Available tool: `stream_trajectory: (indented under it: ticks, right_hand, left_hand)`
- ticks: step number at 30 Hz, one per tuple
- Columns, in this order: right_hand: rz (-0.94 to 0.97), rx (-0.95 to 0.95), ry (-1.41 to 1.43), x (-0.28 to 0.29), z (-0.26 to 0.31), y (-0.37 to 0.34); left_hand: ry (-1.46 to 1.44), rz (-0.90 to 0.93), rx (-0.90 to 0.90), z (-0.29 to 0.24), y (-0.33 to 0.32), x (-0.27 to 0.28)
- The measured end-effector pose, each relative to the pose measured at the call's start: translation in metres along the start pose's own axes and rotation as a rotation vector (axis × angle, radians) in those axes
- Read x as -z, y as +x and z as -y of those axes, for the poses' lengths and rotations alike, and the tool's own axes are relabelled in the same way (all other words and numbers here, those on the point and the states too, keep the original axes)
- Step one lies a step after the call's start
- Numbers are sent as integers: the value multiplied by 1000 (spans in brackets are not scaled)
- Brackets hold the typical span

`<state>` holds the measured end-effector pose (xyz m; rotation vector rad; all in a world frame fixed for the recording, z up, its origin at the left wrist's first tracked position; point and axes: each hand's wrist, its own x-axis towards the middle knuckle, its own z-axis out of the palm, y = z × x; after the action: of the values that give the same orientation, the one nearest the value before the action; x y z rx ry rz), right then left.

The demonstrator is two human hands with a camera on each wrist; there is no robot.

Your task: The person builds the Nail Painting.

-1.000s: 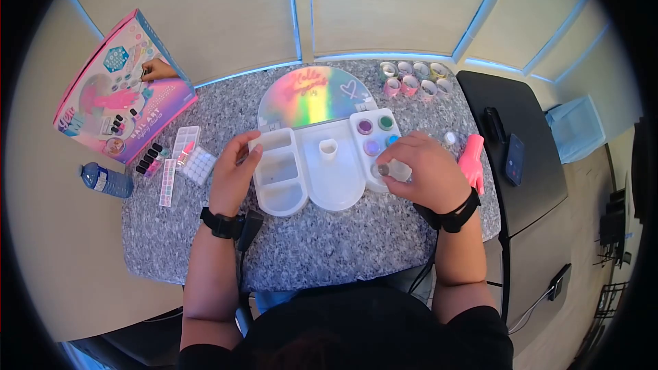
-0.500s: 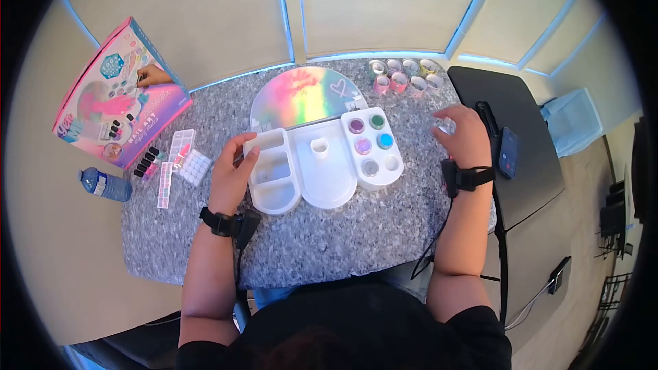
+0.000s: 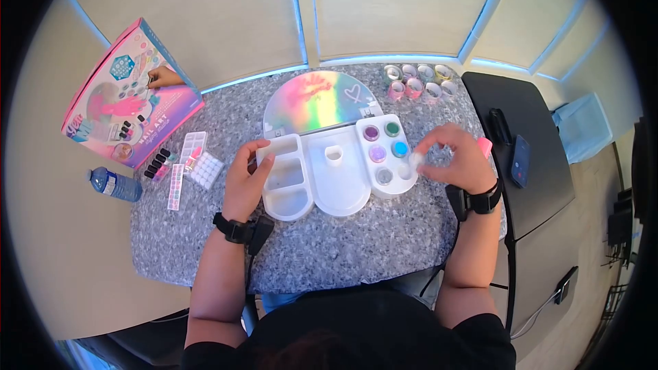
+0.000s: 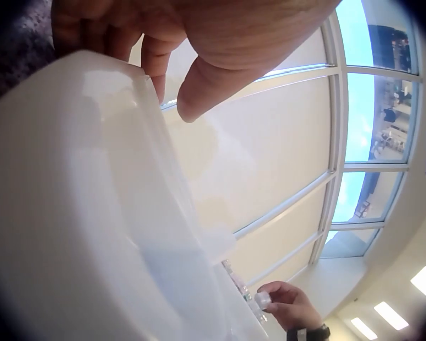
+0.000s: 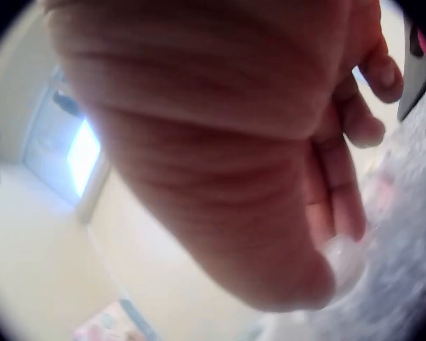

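A white plastic nail art station [image 3: 340, 192] stands on the granite-patterned table, its rounded holographic panel [image 3: 317, 104] raised at the back. My left hand [image 3: 243, 181] rests at its left section, fingers loosely bent along the outer edge, thumb apart from them over the rim. In the right section sit glitter pots: a purple pot [image 3: 371, 133], a green pot [image 3: 392, 129], a blue pot [image 3: 399, 149], a lilac pot [image 3: 378, 154] and a silver pot [image 3: 384, 176]. Beside the front right well, my right hand [image 3: 462, 161] pinches a small clear pot [image 5: 346, 266] between thumb and fingertips.
Several tape rolls [image 3: 413, 87] stand at the back right. A pink model hand [image 3: 485, 146] lies partly hidden behind my right hand. On the left are a kit box [image 3: 130, 106], nail polish bottles [image 3: 159, 164], a bead case [image 3: 205, 170] and a water bottle [image 3: 115, 185].
My right hand left the station's right section, having set down the silver pot, reached right, and came back pinching a small clear pot. My left hand stays at the left section.
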<state>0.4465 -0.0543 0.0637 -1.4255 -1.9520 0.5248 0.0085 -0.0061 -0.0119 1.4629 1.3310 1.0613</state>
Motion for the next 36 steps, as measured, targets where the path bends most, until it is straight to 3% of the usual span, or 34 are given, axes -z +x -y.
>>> stream_trajectory:
  ticks: [1,5,15,24,26,29,31,36]
  right_hand:
    - [86,23,-1,-3,3,0]
    - [137,66,-42,-7,6,1]
    - [141,86,-36,-17,10,2]
    - [189,18,-4,-19,5,3]
    - [199,-89,50,-19,9,4]
    - [172,-71,63,-22,13,5]
    - [175,-71,55,-23,12,6]
    - [174,-53,44,-28,9,9]
  left_hand:
    - [-6,2,-2,-1,0,0]
    - [-1,13,23,-3,0,1]
    - [-32,16,51,-6,-1,-1]
    - [-10,3,26,-8,-2,-1]
    - [-20,-2,37,-10,-2,-3]
    - [-46,-53,14,-6,0,-3]
    - [-98,-224,-37,6,7,-1]
    - [-154,-388,-166,-7,5,16]
